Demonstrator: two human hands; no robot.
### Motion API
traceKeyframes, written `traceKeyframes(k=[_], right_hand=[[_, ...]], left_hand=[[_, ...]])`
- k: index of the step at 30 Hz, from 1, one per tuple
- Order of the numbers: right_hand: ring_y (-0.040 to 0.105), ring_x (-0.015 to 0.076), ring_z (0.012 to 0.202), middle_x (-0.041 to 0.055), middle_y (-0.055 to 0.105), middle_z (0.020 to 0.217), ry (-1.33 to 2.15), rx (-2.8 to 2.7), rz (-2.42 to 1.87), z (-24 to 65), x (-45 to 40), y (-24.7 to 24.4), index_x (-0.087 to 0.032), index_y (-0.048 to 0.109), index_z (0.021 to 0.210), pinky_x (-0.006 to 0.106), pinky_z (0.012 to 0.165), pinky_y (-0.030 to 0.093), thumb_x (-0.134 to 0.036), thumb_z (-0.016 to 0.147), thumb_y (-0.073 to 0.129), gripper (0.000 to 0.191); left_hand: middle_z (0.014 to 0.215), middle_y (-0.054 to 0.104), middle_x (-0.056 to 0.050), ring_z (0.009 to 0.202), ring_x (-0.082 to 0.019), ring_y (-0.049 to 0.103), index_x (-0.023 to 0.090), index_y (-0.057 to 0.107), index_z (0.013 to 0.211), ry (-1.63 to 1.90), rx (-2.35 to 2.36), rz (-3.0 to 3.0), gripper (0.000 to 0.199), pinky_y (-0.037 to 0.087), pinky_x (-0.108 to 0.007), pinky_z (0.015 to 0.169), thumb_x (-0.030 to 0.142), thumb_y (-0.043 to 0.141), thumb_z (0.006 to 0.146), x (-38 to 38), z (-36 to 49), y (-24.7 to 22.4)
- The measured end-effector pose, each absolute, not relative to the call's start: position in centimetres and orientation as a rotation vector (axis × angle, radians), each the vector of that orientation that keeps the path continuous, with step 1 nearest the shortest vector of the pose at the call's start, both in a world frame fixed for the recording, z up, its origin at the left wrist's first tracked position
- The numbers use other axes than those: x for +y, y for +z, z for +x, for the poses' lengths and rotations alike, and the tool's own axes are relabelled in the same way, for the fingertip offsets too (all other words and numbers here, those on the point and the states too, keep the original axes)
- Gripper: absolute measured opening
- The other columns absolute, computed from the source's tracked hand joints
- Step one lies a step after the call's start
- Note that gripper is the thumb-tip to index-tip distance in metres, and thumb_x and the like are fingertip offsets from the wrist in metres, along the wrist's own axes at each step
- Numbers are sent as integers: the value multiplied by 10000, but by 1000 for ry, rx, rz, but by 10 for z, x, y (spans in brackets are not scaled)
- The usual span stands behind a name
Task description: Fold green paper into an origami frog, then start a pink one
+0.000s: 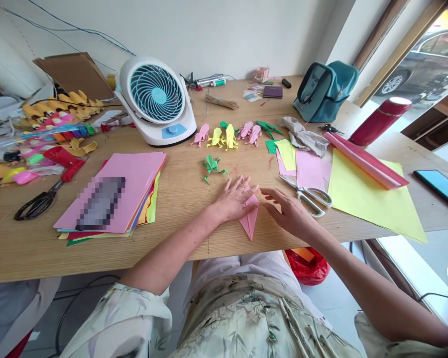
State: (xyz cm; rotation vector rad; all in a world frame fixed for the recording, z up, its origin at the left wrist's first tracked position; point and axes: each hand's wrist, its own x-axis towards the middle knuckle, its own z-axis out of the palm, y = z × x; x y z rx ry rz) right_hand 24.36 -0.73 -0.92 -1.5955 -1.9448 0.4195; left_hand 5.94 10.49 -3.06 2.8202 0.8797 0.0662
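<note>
A folded piece of pink origami paper (249,223), long and pointed at its near end, lies on the wooden table near the front edge. My left hand (233,200) rests flat over its upper part with fingers spread, hiding much of it. Just to the right, my right hand (289,211) hovers with fingers stretched and slightly bent, holding nothing; whether its fingertips touch the paper I cannot tell. Beyond my hands sits a green origami frog (211,166). Behind it stand several pink, yellow and green folded frogs, among them a yellow frog (230,137).
Scissors (313,196) lie right of my right hand, beside yellow sheets (369,204) and a rolled red sheet (369,161). At left is a stack of coloured paper (142,174) with a blurred object on top. A fan (159,99), backpack (317,94) and red bottle (377,122) stand farther back.
</note>
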Motion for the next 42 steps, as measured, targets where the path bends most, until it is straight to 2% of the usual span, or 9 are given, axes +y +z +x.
traceKeyframes(k=[4,8,12,15,19,25,29,34,42], right_hand=[[699,193,955,106,668,1220,587,-1818,-1687,235,17,-11,-214,571,1249,317,791,559,-286,953,493,314],[687,151,897,83,684,1161,576,-1793,-1928,224,24,-5,-196,579,1232,262,807,519,-253,948,518,296],[682,208,907,139,696,1091,497,-1793,-2117,213,32,-3,-131,625,1137,306,828,480,-264,922,562,260],[668,271,981,190,708,1037,462,-1761,-2216,204,38,-2,-105,652,1020,326,813,459,-269,919,550,218],[681,273,920,176,737,960,496,-1723,-2242,195,40,0,-124,654,985,312,735,444,-288,911,540,212],[646,202,706,93,730,797,622,-1700,-2117,193,42,-2,-180,653,803,278,597,379,-328,850,604,163],[542,142,606,18,663,694,691,-1692,-2002,193,42,-2,-199,581,678,258,544,312,-313,770,664,168],[570,142,694,18,680,809,789,-1624,-1796,193,41,-1,-197,581,747,250,613,385,-329,819,580,150],[526,126,662,-9,597,756,980,-1417,-1345,213,60,-7,-198,559,812,248,584,401,-499,803,664,319]], left_hand=[[1662,168,-128,1531,-369,139,276,359,1526,77,854,2813,653,123,-630,1200,611,384,966,107,58,-31],[1660,190,-116,1532,-346,153,255,348,1533,80,854,2826,703,131,-605,1211,640,392,947,110,57,-32],[1672,139,-92,1545,-310,109,227,185,1589,117,861,2776,779,95,-572,1231,648,350,954,111,55,-35],[1676,93,-99,1552,-278,76,189,127,1596,144,876,2741,696,75,-559,1236,536,255,1007,110,53,-35],[1673,113,-116,1554,-253,55,164,118,1594,235,839,2734,628,64,-549,1236,394,227,1020,110,51,-33],[1668,141,-141,1550,-287,73,136,163,1585,417,804,2622,632,101,-544,1231,332,253,991,116,49,-39],[1652,207,-149,1544,-241,133,119,131,1585,711,702,2465,652,158,-468,1249,270,251,962,125,44,-41],[1670,165,-102,1538,-192,170,146,110,1592,912,682,2195,643,166,-371,1259,292,232,978,130,37,-36],[1619,297,-144,1475,-243,345,215,155,1577,1014,813,1903,664,325,-423,1186,400,391,984,132,33,-32]])
